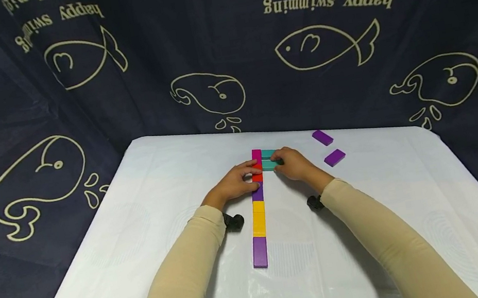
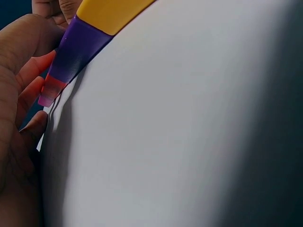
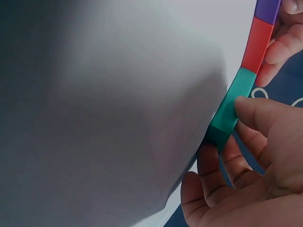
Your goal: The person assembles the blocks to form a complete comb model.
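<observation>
A straight line of flat blocks runs down the white table: pink (image 1: 256,154), red (image 1: 257,178), purple (image 1: 258,195), yellow (image 1: 259,224) and, nearest me, another purple block (image 1: 259,252). Two teal blocks stick out to the right from the line's far end, a farther one (image 1: 267,154) and a nearer one (image 1: 269,165). My left hand (image 1: 235,183) rests its extended fingers against the red and pink part, thumb at the purple block. My right hand (image 1: 296,165) pinches the nearer teal block (image 3: 226,113) between thumb and fingers; its end touches the red block (image 3: 258,42).
Two loose purple blocks, one farther back (image 1: 323,138) and one nearer (image 1: 335,157), lie right of my right hand. A dark curtain (image 1: 259,99) with fish and whale drawings hangs behind the white-covered table (image 1: 139,227).
</observation>
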`<state>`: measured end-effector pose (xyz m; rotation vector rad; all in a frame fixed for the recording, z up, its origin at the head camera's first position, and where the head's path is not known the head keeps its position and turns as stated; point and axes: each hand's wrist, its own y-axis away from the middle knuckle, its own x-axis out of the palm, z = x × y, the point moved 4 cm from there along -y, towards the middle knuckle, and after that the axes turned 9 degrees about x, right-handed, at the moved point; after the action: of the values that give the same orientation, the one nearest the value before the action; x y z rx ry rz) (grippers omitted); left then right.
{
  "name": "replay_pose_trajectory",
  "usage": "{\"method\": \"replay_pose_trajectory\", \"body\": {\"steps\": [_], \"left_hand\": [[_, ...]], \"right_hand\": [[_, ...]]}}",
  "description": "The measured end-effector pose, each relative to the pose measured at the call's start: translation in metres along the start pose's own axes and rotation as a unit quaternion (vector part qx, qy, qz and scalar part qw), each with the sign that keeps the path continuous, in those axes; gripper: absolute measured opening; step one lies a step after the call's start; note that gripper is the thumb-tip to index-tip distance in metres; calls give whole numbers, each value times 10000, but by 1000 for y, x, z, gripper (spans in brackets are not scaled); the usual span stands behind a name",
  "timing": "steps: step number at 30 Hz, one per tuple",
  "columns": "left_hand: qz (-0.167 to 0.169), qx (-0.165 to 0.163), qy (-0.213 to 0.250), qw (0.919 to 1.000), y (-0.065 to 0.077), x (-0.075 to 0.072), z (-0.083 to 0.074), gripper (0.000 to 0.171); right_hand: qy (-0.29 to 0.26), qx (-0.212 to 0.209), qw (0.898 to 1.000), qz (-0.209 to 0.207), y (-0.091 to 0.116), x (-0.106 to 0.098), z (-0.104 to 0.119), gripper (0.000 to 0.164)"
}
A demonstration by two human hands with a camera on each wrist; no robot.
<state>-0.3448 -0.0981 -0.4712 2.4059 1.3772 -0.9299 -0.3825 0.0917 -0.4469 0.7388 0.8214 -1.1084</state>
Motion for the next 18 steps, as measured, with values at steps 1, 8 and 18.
{"method": "replay_pose_trajectory", "body": {"steps": [1,8,18], "left_hand": [[0,23,18,10000,0,0,0,41],[30,121,98,9999,-1,0,-1,41],[-23,-32,-23,10000,-1,1,1,40]], "right_hand": [[-10,18,10000,11,0,0,0,28],[-383,67,9992,-8,5,-10,-9,30],[-490,113,9984,-251,27,-45,-53,31]]}}
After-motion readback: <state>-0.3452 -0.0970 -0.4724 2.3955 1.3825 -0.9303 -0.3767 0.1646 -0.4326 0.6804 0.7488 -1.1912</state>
